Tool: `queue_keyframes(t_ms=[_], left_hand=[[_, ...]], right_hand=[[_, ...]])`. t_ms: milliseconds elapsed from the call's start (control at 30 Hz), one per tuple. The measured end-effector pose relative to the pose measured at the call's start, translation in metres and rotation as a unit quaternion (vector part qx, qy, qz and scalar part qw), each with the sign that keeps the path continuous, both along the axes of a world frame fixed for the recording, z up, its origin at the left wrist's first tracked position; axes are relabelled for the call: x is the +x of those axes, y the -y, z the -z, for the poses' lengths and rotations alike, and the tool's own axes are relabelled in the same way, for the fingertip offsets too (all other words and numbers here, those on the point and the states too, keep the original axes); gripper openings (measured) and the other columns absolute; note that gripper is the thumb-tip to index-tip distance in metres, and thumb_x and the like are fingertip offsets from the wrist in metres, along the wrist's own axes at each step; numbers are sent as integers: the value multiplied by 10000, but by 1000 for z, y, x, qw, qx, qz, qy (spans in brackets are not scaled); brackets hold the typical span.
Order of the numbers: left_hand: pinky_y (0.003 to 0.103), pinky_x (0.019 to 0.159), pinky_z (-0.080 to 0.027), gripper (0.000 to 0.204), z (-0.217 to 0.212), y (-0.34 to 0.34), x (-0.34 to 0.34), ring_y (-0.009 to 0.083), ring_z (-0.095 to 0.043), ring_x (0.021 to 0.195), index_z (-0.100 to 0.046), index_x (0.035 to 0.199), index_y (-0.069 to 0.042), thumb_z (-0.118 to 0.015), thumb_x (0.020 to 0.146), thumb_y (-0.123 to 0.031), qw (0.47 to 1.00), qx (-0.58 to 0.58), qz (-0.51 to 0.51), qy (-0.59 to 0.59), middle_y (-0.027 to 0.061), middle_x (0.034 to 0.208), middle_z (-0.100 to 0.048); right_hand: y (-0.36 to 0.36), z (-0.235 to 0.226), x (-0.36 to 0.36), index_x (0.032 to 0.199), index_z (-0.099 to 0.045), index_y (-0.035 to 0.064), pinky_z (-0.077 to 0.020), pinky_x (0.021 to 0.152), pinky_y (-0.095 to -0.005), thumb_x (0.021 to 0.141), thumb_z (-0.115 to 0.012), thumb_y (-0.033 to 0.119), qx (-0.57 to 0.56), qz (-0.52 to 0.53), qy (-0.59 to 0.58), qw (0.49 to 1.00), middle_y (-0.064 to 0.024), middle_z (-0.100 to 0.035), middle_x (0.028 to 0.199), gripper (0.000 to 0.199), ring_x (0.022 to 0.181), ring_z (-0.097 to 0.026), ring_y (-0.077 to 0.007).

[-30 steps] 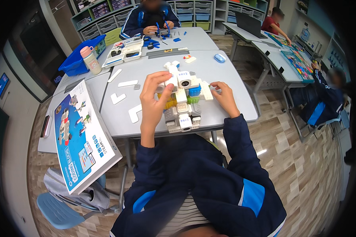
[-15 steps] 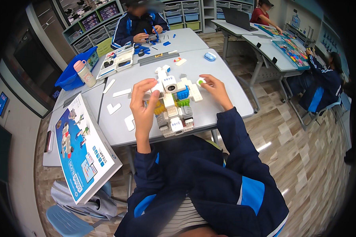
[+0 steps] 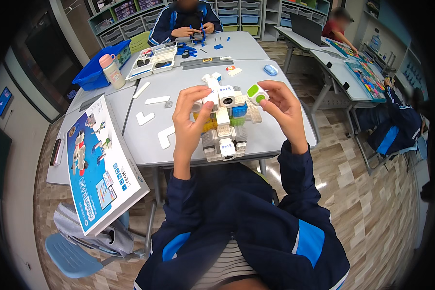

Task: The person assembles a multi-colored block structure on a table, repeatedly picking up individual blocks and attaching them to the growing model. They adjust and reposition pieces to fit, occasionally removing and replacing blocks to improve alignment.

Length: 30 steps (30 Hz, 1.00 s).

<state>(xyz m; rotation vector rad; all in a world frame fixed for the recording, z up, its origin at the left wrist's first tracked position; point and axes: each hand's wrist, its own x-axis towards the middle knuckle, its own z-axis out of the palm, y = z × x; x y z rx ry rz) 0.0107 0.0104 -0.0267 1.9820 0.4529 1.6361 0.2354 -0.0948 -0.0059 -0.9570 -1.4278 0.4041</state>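
On the near part of the table stands a building-block model (image 3: 223,118) of white, grey, blue, yellow and green bricks, with white motor-like blocks on it. My left hand (image 3: 191,111) is closed around a white block at its upper left side; part of that block is hidden behind the fingers. Between thumb and fingers of my right hand (image 3: 286,108) is a white cube (image 3: 256,92) with green patches. The cube is apart from the model, just to its right, above a flat cream plate (image 3: 253,113).
Loose white pieces (image 3: 145,118) lie left of the model. Behind are a blue case (image 3: 270,70), a sorting tray (image 3: 152,63), a pink-topped bottle (image 3: 112,72) and a blue bin (image 3: 94,75). A large printed box (image 3: 104,169) leans at the left. Another person (image 3: 186,21) handles blue parts across the table.
The cube in my right hand is now turned so that more of its green shows. My left hand keeps its hold on the model. The whole view has shifted slightly.
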Motion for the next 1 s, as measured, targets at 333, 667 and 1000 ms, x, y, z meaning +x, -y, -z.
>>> queue_keyframes(t_ms=[333, 667, 1000], left_hand=[[345, 910, -503, 216, 1, -1, 0, 252, -642, 1096, -720, 1116, -49, -717, 923, -145, 1000, 0, 11, 6, 114, 1183, -669], [345, 903, -504, 221, 1, -1, 0, 250, -641, 1098, -721, 1118, -52, -718, 926, -161, 1000, 1, 4, 1, 115, 1191, -669], [347, 905, -508, 221, 2, -1, 0, 249, -643, 1100, -721, 1116, -50, -719, 924, -159, 1000, 2, 7, 4, 117, 1193, -667]], right_hand=[[-16, -21, -13, 1202, -707, 18, -540, 828, -291, 885, -666, 19, 43, 39, 203, 977, -116, -693, 1224, 319, 1031, -662, -183], [-22, -15, -13, 1186, -715, 17, -514, 762, -266, 870, -657, 9, 57, 46, 198, 978, -109, -701, 1223, 322, 1006, -652, -150], [-29, -3, -7, 1173, -682, -9, -527, 766, -257, 857, -744, 74, 34, 20, 112, 993, -105, -718, 1186, 333, 983, -670, -134]])
